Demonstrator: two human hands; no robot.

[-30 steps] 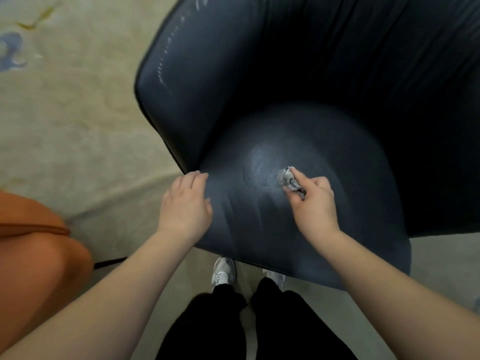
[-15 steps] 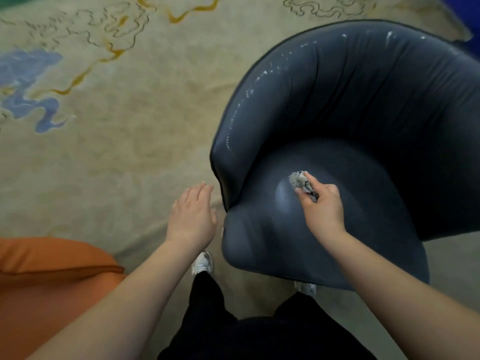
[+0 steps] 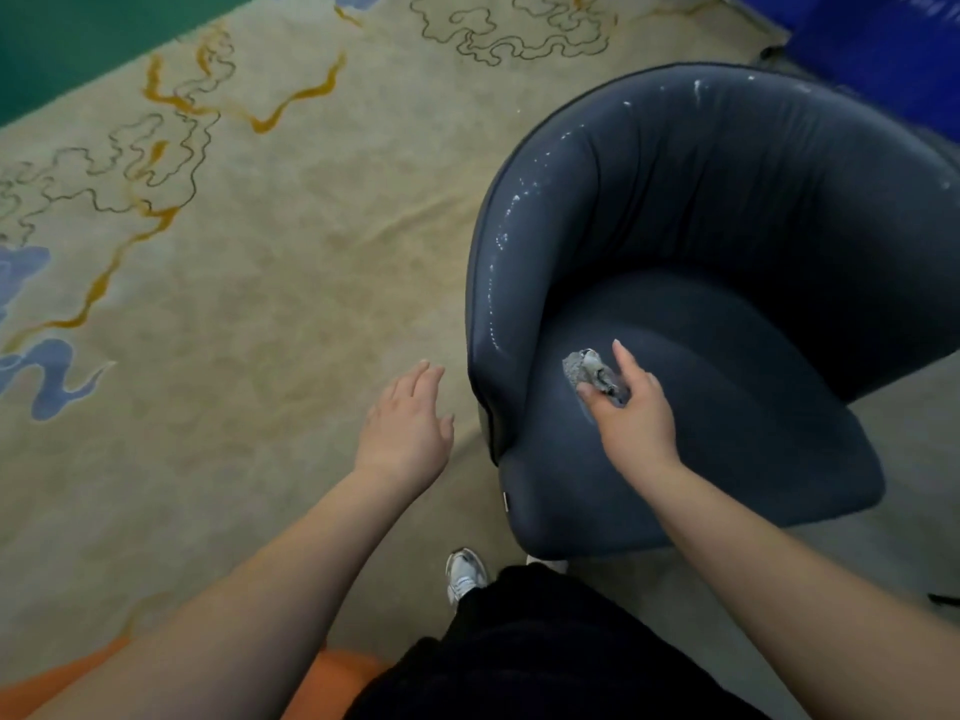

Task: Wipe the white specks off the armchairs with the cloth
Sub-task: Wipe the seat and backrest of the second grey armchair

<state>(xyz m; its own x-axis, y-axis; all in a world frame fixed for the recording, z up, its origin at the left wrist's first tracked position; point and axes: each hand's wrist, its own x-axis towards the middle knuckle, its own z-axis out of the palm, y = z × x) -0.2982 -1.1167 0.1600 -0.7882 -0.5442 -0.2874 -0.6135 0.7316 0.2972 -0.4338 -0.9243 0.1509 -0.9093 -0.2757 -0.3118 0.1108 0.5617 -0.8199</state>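
Right hand (image 3: 636, 418) pinches cloth (image 3: 589, 370) on armchair (image 3: 727, 314) seat.

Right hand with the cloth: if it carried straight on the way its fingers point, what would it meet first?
The right hand, gripping the cloth, points up-left across the seat. It would probably first meet the armchair's inner left arm, below the white specks on its rim; depth is hard to judge.
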